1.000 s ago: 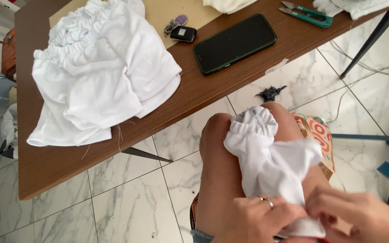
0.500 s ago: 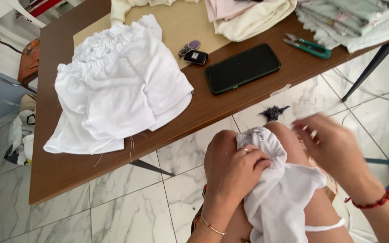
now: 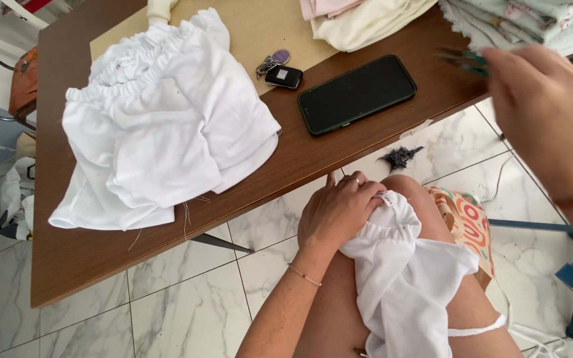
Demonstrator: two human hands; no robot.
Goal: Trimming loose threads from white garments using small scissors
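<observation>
My left hand [image 3: 336, 215] is closed over the gathered, elastic edge of a small white garment [image 3: 409, 278], pressing it down against my knee; the rest of the cloth hangs over my thigh toward five o'clock. My right hand [image 3: 542, 109] is up at two o'clock, over the edge of the tabletop [image 3: 74, 265], its fingers curled about the green handles of a pair of scissors [image 3: 462, 58] that show blurred at its tip; I cannot tell how firmly it has them.

On the tabletop, at ten o'clock from my left hand, lies a pile of white garments [image 3: 160, 129] with ruffled bands, loose threads trailing off its near edge. At twelve o'clock lies a black phone [image 3: 356, 93], face up, and just beside it at eleven o'clock a key fob with keys [image 3: 278, 71]. Folded pale fabrics [image 3: 366, 20] sit at the far edge. A dark tuft of thread [image 3: 399, 158] lies on the marble floor [image 3: 187, 292].
</observation>
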